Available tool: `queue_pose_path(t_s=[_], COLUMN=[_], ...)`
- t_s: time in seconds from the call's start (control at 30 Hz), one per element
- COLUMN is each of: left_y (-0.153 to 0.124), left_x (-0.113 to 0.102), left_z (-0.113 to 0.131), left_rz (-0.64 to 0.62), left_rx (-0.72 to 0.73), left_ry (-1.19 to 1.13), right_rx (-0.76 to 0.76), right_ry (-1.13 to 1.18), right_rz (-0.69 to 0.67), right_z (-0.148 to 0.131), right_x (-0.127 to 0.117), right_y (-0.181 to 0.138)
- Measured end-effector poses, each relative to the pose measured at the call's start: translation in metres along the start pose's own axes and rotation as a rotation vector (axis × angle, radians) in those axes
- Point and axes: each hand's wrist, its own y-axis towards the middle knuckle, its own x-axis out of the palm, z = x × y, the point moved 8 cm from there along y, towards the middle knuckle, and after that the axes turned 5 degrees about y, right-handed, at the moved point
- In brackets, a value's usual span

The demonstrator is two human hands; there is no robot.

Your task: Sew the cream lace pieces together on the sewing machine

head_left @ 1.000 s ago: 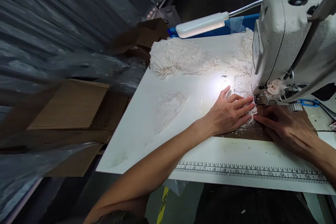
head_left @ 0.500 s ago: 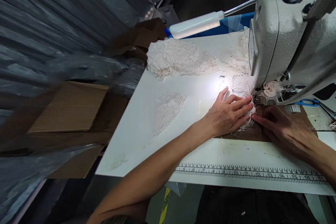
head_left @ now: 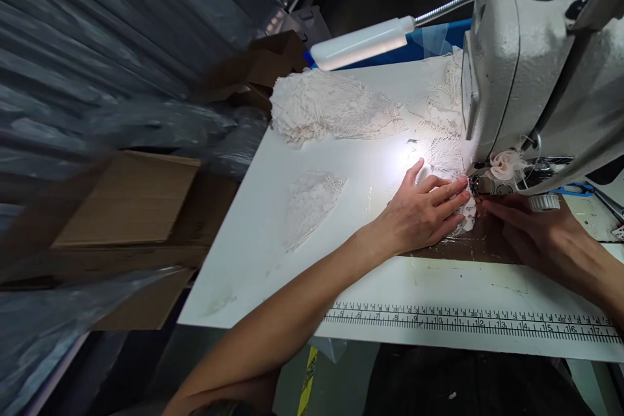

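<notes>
My left hand [head_left: 429, 209] lies spread on a piece of white lace [head_left: 467, 214], fingertips close to the presser foot of the sewing machine [head_left: 507, 71]. Part of the lace is hidden under that hand and behind the machine head. My right hand [head_left: 541, 227] rests on the brown machine bed [head_left: 487, 247], just right of the lace. Its index finger stretches toward the needle area, apart from the lace edge; the other fingers are partly hidden. A pinkish fabric flower [head_left: 506, 164] hangs at the machine's front.
A heap of lace pieces [head_left: 331, 107] lies at the back of the white table [head_left: 244, 260], with a single lace piece [head_left: 314, 208] nearer. A lit lamp [head_left: 363, 44] hangs above. Scissors [head_left: 607, 205] lie at right, a ruler strip [head_left: 463, 322] along the front edge, cardboard boxes [head_left: 131, 198] at left.
My right hand has drawn slightly right, off the lace edge, and its index finger now points toward the presser foot. My left hand has stayed in place.
</notes>
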Motion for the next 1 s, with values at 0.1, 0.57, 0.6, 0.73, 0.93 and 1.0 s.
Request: queue_pose_path(t_s=[0.1, 0.57, 0.6, 0.73, 0.93, 1.0], left_y=[-0.001, -0.003, -0.002, -0.002, -0.001, -0.001], left_x=[0.005, 0.007, 0.007, 0.006, 0.006, 0.008], left_z=[-0.001, 0.001, 0.001, 0.001, -0.003, -0.004], left_rz=[-0.051, -0.078, -0.079, -0.091, -0.094, -0.097], left_rx=[-0.021, -0.013, -0.007, 0.006, 0.022, 0.033], left_ry=[0.012, 0.057, 0.062, 0.064, 0.018, 0.006], right_rx=[0.025, -0.17, -0.169, -0.177, -0.166, -0.143], right_ry=[-0.019, -0.263, -0.258, -0.229, -0.177, -0.148], right_rz=[-0.001, 0.034, 0.035, 0.046, 0.047, 0.045], right_z=[0.005, -0.021, -0.02, -0.02, -0.018, -0.015], right_x=[-0.002, -0.003, -0.002, -0.002, 0.0, 0.001], right_y=[-0.001, 0.007, 0.007, 0.006, 0.005, 0.004])
